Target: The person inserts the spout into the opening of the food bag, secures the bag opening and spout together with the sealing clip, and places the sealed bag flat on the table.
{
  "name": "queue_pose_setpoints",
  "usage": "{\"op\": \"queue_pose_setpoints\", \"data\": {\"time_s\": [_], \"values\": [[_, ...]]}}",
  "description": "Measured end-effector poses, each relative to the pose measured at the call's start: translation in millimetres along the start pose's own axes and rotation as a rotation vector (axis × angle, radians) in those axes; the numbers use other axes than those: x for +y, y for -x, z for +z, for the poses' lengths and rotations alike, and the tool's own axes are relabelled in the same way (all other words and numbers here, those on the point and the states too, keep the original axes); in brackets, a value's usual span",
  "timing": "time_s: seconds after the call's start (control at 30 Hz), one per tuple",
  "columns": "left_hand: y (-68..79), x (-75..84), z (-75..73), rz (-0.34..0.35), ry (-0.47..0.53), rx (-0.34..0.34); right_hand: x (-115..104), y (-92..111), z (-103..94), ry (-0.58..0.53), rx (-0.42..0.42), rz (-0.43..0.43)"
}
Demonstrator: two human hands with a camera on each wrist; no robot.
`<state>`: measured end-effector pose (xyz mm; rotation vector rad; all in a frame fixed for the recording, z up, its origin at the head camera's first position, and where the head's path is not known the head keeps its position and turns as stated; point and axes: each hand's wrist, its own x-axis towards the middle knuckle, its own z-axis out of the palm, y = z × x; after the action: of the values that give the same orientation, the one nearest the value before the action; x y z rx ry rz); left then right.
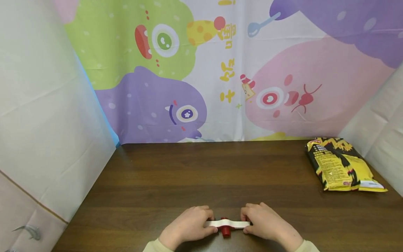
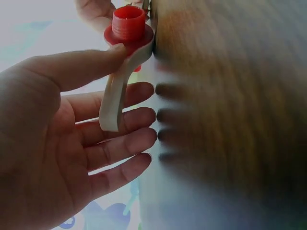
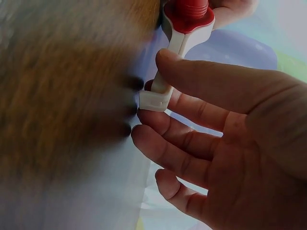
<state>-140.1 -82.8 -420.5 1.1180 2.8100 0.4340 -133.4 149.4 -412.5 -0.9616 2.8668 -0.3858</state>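
A white bag clip (image 1: 233,223) with a red threaded spout (image 1: 226,231) at its middle is held level, low over the near part of the table. My left hand (image 1: 192,224) pinches its left end, thumb in front and fingers behind. The other end is held by my right hand (image 1: 266,222), likewise between thumb and fingers. In the left wrist view the spout (image 2: 128,24) shows an open round mouth. A small squared tip (image 3: 154,101) of the clip pokes past the right thumb in the right wrist view. Fingertips of both hands are close to the wooden surface; contact is unclear.
On the back right of the brown wooden table (image 1: 201,175) lies a yellow and black snack bag (image 1: 338,169). A cartoon-printed cloth (image 1: 220,115) hangs along the back edge. Pale cloth walls (image 1: 56,115) close in both sides.
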Motion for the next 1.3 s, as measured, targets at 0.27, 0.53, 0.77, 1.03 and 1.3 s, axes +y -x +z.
{"op": "queue_pose_setpoints", "data": {"time_s": [0.27, 0.53, 0.77, 1.03, 1.3], "values": [[0.1, -0.2, -0.3, 0.022, -0.019, 0.006, -0.3, 0.1, -0.2, -0.006, -0.010, -0.007], [-0.1, -0.1, 0.5, 0.032, -0.031, 0.011, 2.1, 1.1, -0.3, -0.048, -0.038, 0.001], [-1.3, -0.7, -0.6, 0.008, 0.007, -0.015, 3.5, 0.7, -1.5, -0.087, -0.060, 0.006], [-0.4, -2.1, -0.2, -0.004, 0.007, -0.003, 2.2, 1.0, -1.2, -0.117, -0.048, 0.028], [0.4, -1.5, -0.6, -0.015, 0.027, 0.018, 2.2, 0.8, -2.0, -0.192, -0.057, 0.050]]}}
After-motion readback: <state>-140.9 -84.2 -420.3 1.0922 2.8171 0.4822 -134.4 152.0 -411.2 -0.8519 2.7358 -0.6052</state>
